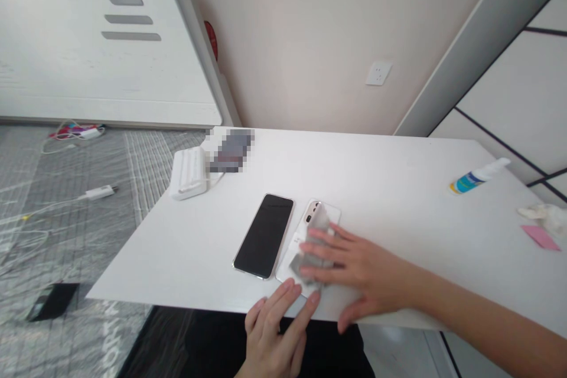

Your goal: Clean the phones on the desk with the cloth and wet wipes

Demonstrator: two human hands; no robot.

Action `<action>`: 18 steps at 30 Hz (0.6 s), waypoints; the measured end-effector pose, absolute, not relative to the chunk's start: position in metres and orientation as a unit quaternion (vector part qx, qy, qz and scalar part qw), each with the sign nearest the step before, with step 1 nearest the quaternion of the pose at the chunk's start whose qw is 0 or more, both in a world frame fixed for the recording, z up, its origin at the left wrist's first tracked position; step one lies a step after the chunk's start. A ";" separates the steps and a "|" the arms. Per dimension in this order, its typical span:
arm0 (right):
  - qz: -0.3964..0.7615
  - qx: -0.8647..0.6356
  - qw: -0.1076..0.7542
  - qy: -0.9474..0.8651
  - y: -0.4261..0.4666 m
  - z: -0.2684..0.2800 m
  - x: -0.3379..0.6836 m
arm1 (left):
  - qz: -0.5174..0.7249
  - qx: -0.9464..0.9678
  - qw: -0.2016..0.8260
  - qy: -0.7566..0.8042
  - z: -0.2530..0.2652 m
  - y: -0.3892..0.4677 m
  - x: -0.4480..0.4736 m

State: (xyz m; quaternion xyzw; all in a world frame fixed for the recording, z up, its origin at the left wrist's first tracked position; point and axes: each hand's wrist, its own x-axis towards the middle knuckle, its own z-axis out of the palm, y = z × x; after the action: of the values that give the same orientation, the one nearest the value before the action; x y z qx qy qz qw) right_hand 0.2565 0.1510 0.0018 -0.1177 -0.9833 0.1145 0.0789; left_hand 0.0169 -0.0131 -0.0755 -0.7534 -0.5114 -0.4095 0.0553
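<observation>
A white phone [290, 257] lies back side up near the front edge of the white table [390, 189], its cameras at the far end. On its back is a grey cloth [319, 221], creased and partly hidden under my right hand [358, 266]. The fingers of that hand are spread flat over the cloth, with the thumb held apart. My left hand [279, 328] is at the table's front edge, fingers extended, its fingertips at the phone's lower end. Just left of this phone lies another phone [264, 236], dark screen up.
A white power bank [188, 173] with a cable sits at the table's left edge, near a pixelated dark object [233, 150]. To the right lie a spray bottle [476, 178], a pink paper [541, 237] and a crumpled tissue [549, 217]. Cables and a charger [100, 192] are on the left.
</observation>
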 end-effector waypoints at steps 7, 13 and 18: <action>0.075 -0.227 0.104 -0.965 0.150 0.003 0.254 | -0.411 -0.751 0.050 -0.515 -0.075 -0.013 0.017; 0.106 -0.223 0.146 -0.958 0.168 -0.004 0.262 | -0.416 -0.755 0.065 -0.504 -0.074 -0.013 0.015; 0.094 -0.312 0.211 -0.922 0.200 -0.016 0.287 | -0.431 -0.774 0.082 -0.456 -0.063 -0.018 0.004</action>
State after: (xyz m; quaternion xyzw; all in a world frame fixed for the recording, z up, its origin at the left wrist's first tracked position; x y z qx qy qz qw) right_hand 0.2870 0.1996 -0.0162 -0.3118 -0.9216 0.0936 0.2112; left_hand 0.0042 -0.0179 -0.0627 -0.7745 -0.4557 -0.4310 0.0821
